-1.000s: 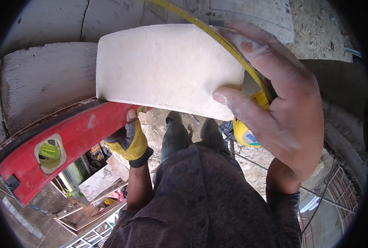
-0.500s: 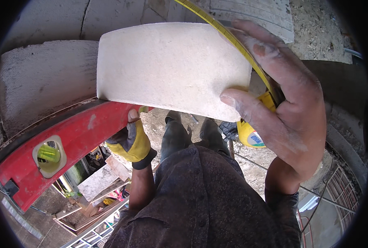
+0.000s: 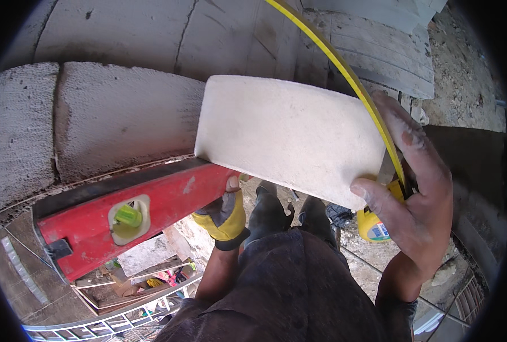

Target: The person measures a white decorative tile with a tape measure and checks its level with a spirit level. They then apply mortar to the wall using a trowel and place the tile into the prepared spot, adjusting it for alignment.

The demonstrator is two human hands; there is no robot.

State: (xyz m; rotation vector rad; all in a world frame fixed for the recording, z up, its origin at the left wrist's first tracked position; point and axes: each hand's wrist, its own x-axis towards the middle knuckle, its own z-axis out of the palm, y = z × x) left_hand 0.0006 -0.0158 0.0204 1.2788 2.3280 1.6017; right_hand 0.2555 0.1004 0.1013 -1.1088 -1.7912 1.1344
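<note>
At the right end of the block [image 3: 290, 137], grips it and the tape [image 3: 370, 221] in the closed right hand [image 3: 421, 208], with the block's long axis running leftward, slightly up, and clasps the level [image 3: 170, 199] just below with the left hand [image 3: 225, 219].

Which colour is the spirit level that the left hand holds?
The spirit level is mainly red; the head view shows it best.

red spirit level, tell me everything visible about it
The long, scuffed red spirit level, metal by its look, has a dark upper face. A rounded pale frame holds a yellow-green vial; a small black piece sits near the left end. It slants up rightward, gripped near its right end by the yellow-gloved left hand; contact with the rectangular white block is unclear.
</note>
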